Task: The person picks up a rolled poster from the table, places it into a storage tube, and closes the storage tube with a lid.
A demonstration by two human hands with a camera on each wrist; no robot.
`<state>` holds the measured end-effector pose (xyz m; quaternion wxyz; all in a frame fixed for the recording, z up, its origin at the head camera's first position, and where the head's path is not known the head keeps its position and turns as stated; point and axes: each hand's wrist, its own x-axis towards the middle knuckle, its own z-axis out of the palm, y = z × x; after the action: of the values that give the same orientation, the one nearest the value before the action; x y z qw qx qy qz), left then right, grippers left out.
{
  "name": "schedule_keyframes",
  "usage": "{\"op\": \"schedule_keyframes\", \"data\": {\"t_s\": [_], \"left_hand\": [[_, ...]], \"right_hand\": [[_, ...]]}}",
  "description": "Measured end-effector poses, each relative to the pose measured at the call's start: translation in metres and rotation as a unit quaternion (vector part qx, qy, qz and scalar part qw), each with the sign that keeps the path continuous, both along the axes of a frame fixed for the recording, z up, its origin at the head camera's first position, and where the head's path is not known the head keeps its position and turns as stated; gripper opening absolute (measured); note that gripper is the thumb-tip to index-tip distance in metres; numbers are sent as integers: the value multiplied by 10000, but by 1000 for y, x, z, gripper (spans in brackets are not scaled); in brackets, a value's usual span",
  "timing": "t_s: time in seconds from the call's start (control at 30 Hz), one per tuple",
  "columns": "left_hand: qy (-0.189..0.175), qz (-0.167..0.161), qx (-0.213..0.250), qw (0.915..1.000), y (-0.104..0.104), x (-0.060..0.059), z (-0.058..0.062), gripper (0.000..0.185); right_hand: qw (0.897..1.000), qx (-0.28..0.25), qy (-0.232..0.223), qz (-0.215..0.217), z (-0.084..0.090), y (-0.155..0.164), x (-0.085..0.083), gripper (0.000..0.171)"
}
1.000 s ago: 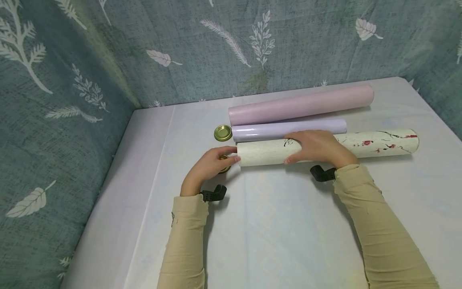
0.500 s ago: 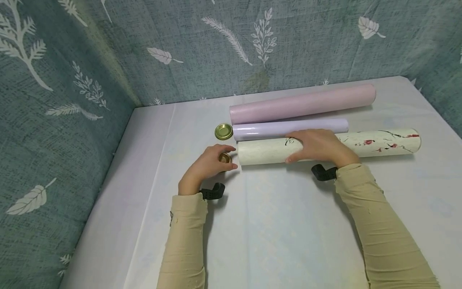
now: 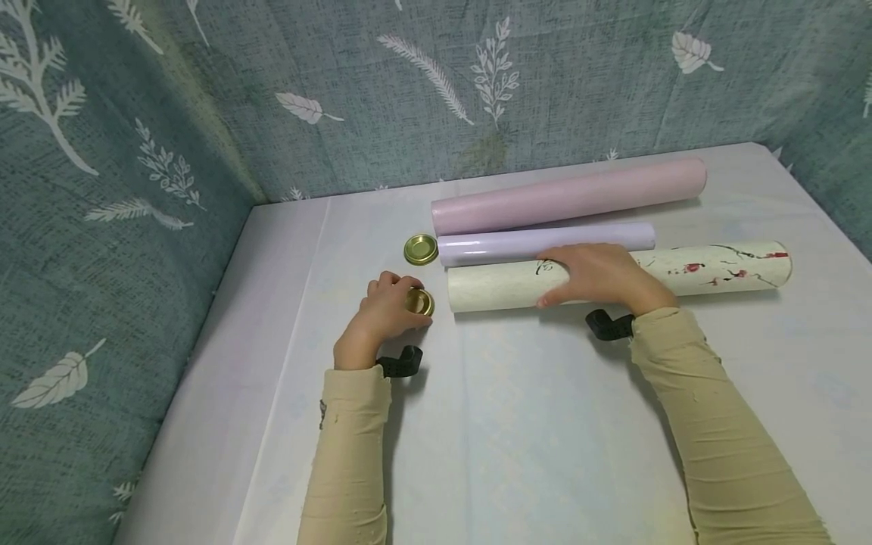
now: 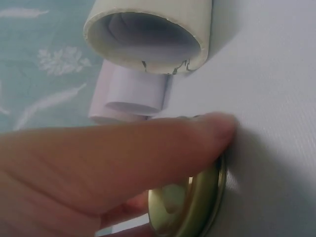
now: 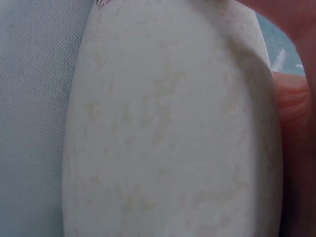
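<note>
My left hand (image 3: 383, 316) has its thumb and fingers around the edge of a gold metal lid (image 3: 421, 303), gripping it at the table. In the left wrist view the thumb (image 4: 148, 148) crosses in front of the lid (image 4: 192, 202) and hides part of it. A cream paper tube (image 3: 497, 288) with red blossoms and dark branches lies to the right, its open hollow end (image 4: 148, 39) facing the left hand. My right hand (image 3: 602, 276) grips this tube near its middle, thumb on the near side and fingers over the far side.
A second gold lid (image 3: 421, 249) lies flat behind the left hand. Beyond the cream tube lie a shorter lavender roll (image 3: 545, 244) and a long pink roll (image 3: 572, 195). The white table (image 3: 531, 439) ends at patterned green cloth (image 3: 381, 98) behind and left.
The left hand has drawn back left from the cream tube's end, and its fingers have closed in around the nearer lid. The right hand and the tube stay put.
</note>
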<state>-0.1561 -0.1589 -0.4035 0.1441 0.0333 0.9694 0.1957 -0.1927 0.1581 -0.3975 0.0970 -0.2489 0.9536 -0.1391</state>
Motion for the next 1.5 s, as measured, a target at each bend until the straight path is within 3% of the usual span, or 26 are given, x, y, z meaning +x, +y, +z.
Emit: {"op": "schedule_keyframes", "data": {"t_s": [0.17,0.47,0.93,1.13,1.27,1.37,1.5], "left_hand": [[118,5,226,9997,-3,-3,-3,59],[416,188,1057,9933,-6,-6,-2,62],[409,304,1151,9920,-9,-6,6,37],[328,155,1111,9931,-11,-6,4,28],[333,-37,1369,9900,-11,-6,4,24],[184,-181,1918,9811,-10,-6,4,27],[4,-321,2269,9734,-8,-5,6,53]], "right_hand": [[10000,15,-10,0,0,0,0,83],[10000,-4,-40,-25,1,-1,0,82],[10000,-56,-14,-3,2,-1,0,81],[9999,-99,15,22,1,-1,1,81],[9999,-161,0,-3,3,-1,2,79],[9998,-207,3,-22,4,0,2,77],[9997,-235,45,-23,5,1,2,76]]}}
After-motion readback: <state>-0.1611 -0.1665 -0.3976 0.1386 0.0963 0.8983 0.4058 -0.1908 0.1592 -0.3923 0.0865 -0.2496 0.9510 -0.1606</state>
